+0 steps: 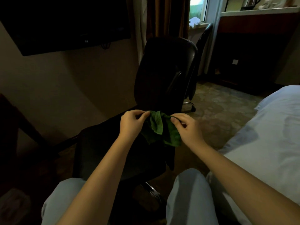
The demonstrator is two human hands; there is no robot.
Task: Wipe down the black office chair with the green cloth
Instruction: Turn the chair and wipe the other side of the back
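A dim room with a patterned carpet (219,108). In the middle of it stands the black office chair (165,70), backrest upright and seat turned toward the person. Up and to the left of the chair a dark television (65,25) hangs on the wall. Behind the chair are brown curtains (167,17) and a bright window (197,8), and to the right of the chair lies a bed (267,135) with a pale sheet.

The green cloth (159,127) hangs bunched above the rear of the chair's seat, just in front of the foot of the backrest — held up between both hands. Whether its lower folds touch the seat cannot be told (the seat is too dark). The left hand (131,124) pinches the cloth's upper left edge between thumb and curled fingers; the right hand (186,129) pinches the upper right edge the same way. The hands are near each other but apart.

On the near side of the chair, the person's knees (190,200) in light trousers sit either side of the seat's front.
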